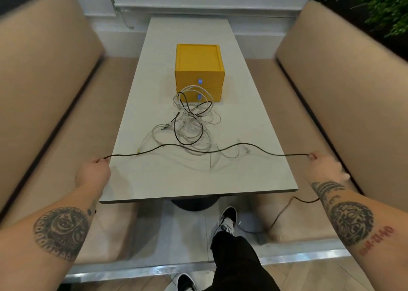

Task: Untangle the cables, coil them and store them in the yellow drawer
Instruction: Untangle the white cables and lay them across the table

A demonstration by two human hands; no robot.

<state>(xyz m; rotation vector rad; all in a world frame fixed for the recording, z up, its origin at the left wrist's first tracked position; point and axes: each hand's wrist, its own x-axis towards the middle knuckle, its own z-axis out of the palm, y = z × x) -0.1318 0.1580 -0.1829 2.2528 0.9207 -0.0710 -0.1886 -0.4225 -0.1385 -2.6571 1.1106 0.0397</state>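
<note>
A black cable (231, 147) stretches across the near part of the white table (187, 180), from my left hand (93, 172) at the left edge to my right hand (324, 165) at the right edge. Each hand pinches the cable. Past my right hand its loose end hangs down to the floor. Behind it lies a tangled heap of white cables (192, 122) with another black cable looped through. The yellow drawer unit (198, 72), two drawers with blue pulls, stands behind the heap, both drawers closed.
Beige upholstered benches (44, 80) flank the table on both sides. A black adapter (261, 237) lies on the floor under the right bench edge. My legs and shoes are below the table's near edge. Green plants stand at the upper right.
</note>
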